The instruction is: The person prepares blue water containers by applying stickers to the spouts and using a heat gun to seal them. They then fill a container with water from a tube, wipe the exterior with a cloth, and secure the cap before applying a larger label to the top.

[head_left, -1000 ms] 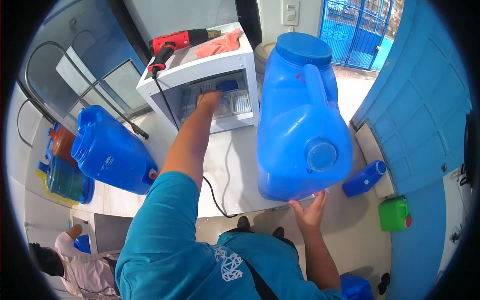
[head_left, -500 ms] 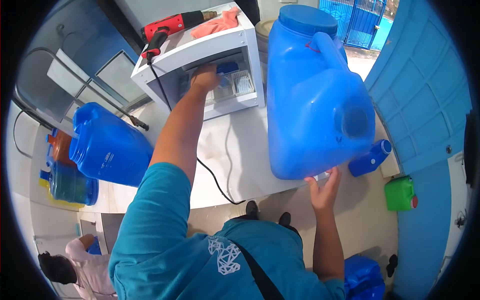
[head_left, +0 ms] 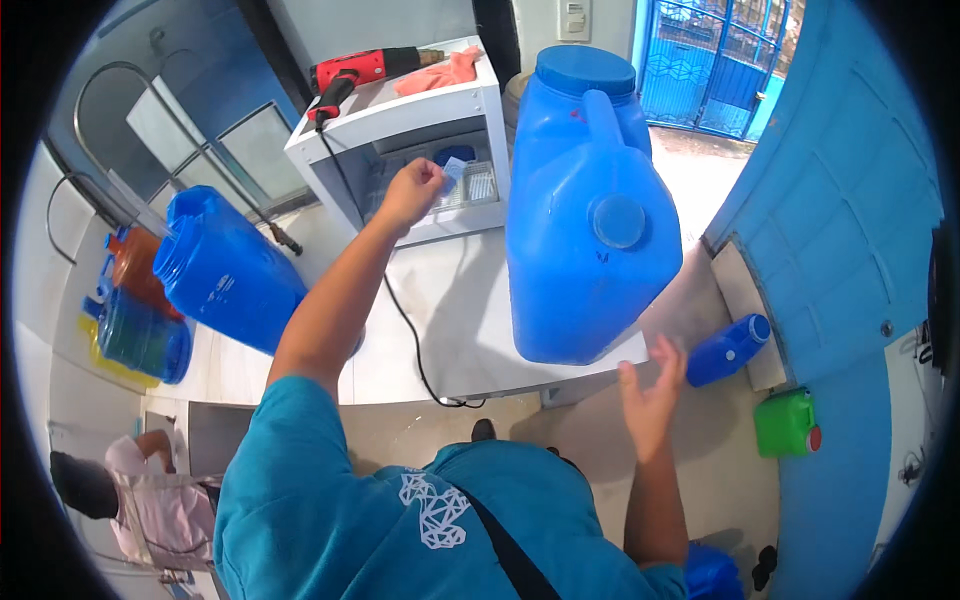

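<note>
My left hand (head_left: 408, 196) pinches a small, pale, flat printed slip (head_left: 453, 170) at the opening of a white shelf box (head_left: 410, 108). Behind it, inside the box, are clear plastic baskets (head_left: 482, 182) with small pale pieces in them. A large blue water jug (head_left: 570, 290) with a round cap and a handle stands upright on the white counter (head_left: 450, 345), to the right of the box. By the jug's lower right side, my right hand (head_left: 652, 395) is held in the air with fingers spread, apart from the jug and holding nothing.
On the box lie a red and black heat gun (head_left: 355, 70), its cord trailing over the counter, and an orange cloth (head_left: 440, 74). Another blue jug (head_left: 225, 270) stands left beside a tap hose. A small blue jug (head_left: 728, 350) and a green jug (head_left: 785, 425) stand right. A co-worker (head_left: 150, 480) is lower left.
My left hand has drawn back from inside the box with the pale slip. My right hand has come away from near the jug's base and opened. The view has shifted.
</note>
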Tool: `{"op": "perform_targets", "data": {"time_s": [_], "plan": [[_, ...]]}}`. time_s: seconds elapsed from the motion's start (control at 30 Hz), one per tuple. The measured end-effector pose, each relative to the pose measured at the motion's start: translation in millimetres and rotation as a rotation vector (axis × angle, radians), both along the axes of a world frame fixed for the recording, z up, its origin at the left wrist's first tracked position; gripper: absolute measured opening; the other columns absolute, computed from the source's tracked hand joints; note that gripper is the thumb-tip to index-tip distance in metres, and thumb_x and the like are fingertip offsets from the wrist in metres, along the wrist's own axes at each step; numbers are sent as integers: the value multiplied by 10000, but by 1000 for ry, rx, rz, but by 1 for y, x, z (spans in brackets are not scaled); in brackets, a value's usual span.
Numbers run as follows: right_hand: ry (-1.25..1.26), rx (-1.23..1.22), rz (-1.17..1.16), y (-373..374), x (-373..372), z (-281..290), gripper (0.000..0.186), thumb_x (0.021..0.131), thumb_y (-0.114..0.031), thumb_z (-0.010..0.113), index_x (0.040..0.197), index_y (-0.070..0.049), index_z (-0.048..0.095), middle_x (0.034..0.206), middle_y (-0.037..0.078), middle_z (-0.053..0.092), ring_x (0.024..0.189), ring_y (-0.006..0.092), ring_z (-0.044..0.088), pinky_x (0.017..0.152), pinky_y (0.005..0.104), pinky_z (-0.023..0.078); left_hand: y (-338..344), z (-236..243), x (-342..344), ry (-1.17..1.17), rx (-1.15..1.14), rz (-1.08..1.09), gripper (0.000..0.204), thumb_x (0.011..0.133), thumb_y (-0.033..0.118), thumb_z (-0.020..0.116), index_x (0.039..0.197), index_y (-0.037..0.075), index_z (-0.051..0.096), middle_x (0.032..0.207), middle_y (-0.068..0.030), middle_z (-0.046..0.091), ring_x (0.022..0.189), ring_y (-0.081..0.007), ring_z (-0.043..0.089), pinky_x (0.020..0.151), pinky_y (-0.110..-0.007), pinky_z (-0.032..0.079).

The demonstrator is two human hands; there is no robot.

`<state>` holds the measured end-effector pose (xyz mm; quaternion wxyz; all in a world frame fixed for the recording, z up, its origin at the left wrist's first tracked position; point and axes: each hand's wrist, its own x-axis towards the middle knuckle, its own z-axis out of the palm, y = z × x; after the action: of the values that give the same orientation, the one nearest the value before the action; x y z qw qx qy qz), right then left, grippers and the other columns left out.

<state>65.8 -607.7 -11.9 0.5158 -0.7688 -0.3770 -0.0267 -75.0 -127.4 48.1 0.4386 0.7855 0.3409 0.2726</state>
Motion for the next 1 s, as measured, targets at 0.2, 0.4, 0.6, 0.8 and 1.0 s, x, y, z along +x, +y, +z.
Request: {"op": "perform_targets", "data": {"time_s": [0.2,0.4,0.6,0.8,1.0], "plan": [[-166,361,268,-2,4,99,318,869,-114,781,1143,-12,656,991,117,653,868,246,631,805,357,521,-211,102,-33,-472,-487,-134,203,947,123,725,1116,52,637,978,-30,705,895,-99,665,808,-276,531],[12,449,559,25,-25,162,325,854,-198,835,1080,-28,676,953,100,671,827,191,646,767,324,525,-314,111,-41,-322,-85,-345,189,906,40,771,1064,9,673,935,-49,727,852,-91,667,791,-254,543],[322,538,632,25,-14,156,222,985,-192,712,1069,0,638,833,33,700,768,91,654,706,241,515,-341,133,-35,-411,-100,-496,170,968,63,688,1119,-13,672,978,-40,712,910,-99,664,795,-269,542],[278,404,669,11,-13,158,131,993,-74,672,1098,0,645,1034,73,676,845,73,637,748,239,528,-312,147,-31,-196,176,-658,188,991,51,625,1165,-20,623,1089,-88,674,926,-118,635,814,-282,524],[542,826,559,24,-38,154,228,981,-31,672,1177,14,565,973,68,639,854,109,654,741,255,542,-336,125,-6,-624,-223,-593,401,949,97,725,1297,21,541,1006,-59,710,900,-99,660,800,-259,531]]}}
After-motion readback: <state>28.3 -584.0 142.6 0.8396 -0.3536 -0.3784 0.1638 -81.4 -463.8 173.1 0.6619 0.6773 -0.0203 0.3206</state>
